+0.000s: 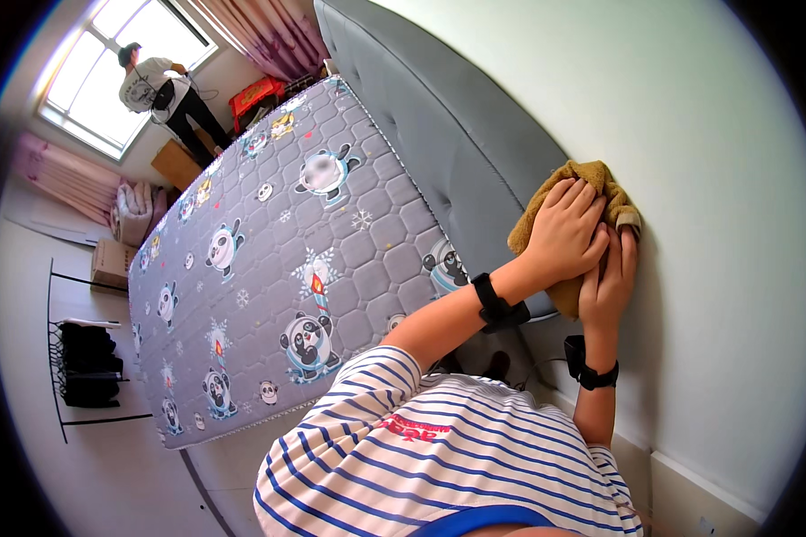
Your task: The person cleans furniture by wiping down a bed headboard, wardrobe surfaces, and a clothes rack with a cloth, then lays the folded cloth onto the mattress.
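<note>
A mustard-brown cloth (591,176) lies over the top edge of the grey padded headboard (470,127), close to the wall. My left hand (564,231) is spread on top of the cloth and holds it against the headboard's end. Beside it, my right hand (608,278) grips the cloth's wall-side edge, its fingertips by a folded corner. The two hands touch near the left thumb. The cloth hides the part of the headboard beneath it, and my palms are out of sight.
A quilted mattress (376,268) with panda prints adjoins the headboard. The pale wall (719,201) is close on the right. Another person (154,94) stands by the far window. A black clothes rack (55,349), a cardboard box (111,263) and a folded quilt (134,211) are at left.
</note>
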Action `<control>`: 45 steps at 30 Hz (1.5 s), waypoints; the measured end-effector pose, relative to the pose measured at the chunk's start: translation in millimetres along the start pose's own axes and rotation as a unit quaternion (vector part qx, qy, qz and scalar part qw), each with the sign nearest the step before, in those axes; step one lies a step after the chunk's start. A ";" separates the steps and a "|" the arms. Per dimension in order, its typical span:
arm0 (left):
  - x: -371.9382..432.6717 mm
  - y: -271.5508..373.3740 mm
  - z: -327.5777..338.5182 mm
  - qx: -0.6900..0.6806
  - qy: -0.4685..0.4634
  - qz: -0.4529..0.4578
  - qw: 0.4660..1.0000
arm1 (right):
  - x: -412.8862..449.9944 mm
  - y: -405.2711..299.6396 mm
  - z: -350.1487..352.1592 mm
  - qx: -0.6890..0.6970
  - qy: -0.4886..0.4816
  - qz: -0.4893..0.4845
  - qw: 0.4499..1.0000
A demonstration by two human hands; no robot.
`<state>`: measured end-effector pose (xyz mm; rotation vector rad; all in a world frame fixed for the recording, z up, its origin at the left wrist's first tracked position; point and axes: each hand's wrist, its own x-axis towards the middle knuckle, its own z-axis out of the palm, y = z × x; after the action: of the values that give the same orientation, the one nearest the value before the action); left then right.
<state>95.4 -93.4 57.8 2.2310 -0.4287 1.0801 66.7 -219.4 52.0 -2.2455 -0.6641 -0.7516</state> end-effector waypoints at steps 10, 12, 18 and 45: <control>-35.9 -3.6 -15.4 -0.028 0.014 0.052 0.998 | -34.3 -26.5 14.7 -0.145 0.057 -0.013 0.988; -52.7 -5.2 -15.5 -0.021 0.015 0.073 0.997 | -53.4 -17.2 25.1 -0.169 0.073 -0.031 0.982; -109.5 -9.2 -24.6 -0.058 0.000 0.016 0.998 | -95.9 -2.8 48.5 -0.094 0.077 -0.130 0.984; -105.0 22.2 14.4 -0.020 0.135 -0.017 0.990 | -44.4 29.4 6.3 0.160 -0.031 -0.100 0.982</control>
<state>27.9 -117.3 -23.4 2.0122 -0.2916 1.3211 56.0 -244.7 5.9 -1.9340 -0.9795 -0.6206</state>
